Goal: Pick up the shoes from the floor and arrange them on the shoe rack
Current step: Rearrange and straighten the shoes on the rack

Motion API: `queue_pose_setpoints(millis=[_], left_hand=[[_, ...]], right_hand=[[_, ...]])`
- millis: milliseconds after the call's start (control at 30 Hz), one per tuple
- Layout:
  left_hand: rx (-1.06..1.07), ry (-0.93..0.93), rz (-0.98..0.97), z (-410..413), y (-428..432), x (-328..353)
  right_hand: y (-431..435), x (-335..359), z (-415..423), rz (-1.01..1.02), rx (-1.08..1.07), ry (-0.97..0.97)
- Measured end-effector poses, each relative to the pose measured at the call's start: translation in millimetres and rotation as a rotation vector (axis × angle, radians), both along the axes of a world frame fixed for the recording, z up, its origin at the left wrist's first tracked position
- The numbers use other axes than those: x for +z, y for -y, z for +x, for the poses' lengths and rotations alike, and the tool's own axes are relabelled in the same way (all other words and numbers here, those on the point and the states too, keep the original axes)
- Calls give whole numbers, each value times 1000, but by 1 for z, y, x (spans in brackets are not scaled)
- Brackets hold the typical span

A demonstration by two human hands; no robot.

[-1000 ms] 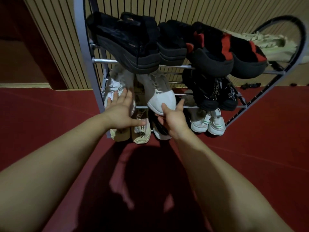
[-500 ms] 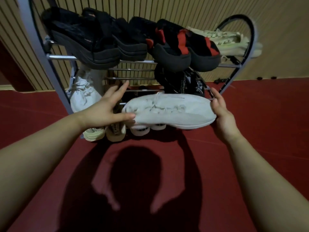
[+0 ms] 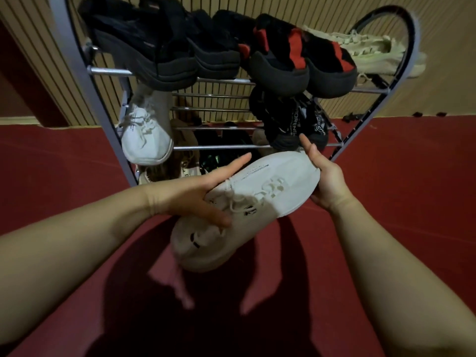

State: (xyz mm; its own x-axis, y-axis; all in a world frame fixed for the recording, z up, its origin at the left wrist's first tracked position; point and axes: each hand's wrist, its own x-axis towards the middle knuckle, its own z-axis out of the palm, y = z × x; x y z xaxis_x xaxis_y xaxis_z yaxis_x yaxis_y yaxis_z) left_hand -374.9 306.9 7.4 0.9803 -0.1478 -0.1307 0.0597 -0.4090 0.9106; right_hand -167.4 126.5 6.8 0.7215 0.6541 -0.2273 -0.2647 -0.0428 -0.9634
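A white lace-up sneaker (image 3: 260,199) hangs in the air in front of the metal shoe rack (image 3: 77,70), tilted with its toe up to the right and its heel down toward me. My left hand (image 3: 203,194) grips it by the collar and laces. My right hand (image 3: 324,179) cups the toe end. Its matching white sneaker (image 3: 145,132) sits at the left of the rack's middle shelf, toe pointing out. The shelf space beside that sneaker shows bare bars.
Black chunky shoes (image 3: 159,50), black-and-red slippers (image 3: 291,57) and a pale knit sneaker (image 3: 371,52) fill the top shelf. Black sandals (image 3: 291,122) sit middle right. Sandals and dark shoes (image 3: 185,161) lie on the bottom. Red floor (image 3: 399,191) lies all around; a ribbed wall stands behind.
The white sneaker came off the middle shelf into both hands, turned sideways, then tilted and dropped lower toward me. The other white sneaker stayed on the shelf.
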Motion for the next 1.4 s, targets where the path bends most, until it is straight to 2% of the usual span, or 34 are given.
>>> queue_pose_setpoints(millis=[133, 300, 433, 533, 633, 733, 800, 933, 1067, 1200, 1333, 1400], left_hand=[[45, -25, 77, -9, -9, 2], [174, -15, 58, -41, -30, -3], [349, -10, -114, -79, -54, -3], [449, 12, -137, -101, -69, -9], [543, 31, -235, -116, -75, -12], [603, 65, -308, -127, -78, -10], [615, 85, -320, -134, -81, -8], [600, 110, -334, -144, -84, -7], [630, 122, -308, -141, -82, -5], [625, 118, -278, -136, -81, -7], [628, 88, -270, -126, -78, -10], [624, 84, -247, -116, -76, -13]], right_hand=[[-19, -6, -5, -50, 22, 3], [-55, -11, -16, -271, 71, 87], [-95, -21, -36, -342, 105, -27], [-130, -28, -67, -395, 232, -76], [-163, -37, -96, -312, 259, -233], [-187, -41, -119, -95, 143, -421], [-200, -46, -140, -35, 93, -445], [-210, -61, -174, -107, 157, -459], [-214, -53, -167, -39, 18, -495], [-174, -42, -119, -48, -42, -253], [-95, -28, -54, -101, -1, -119], [-61, -18, -31, -84, -63, -53]])
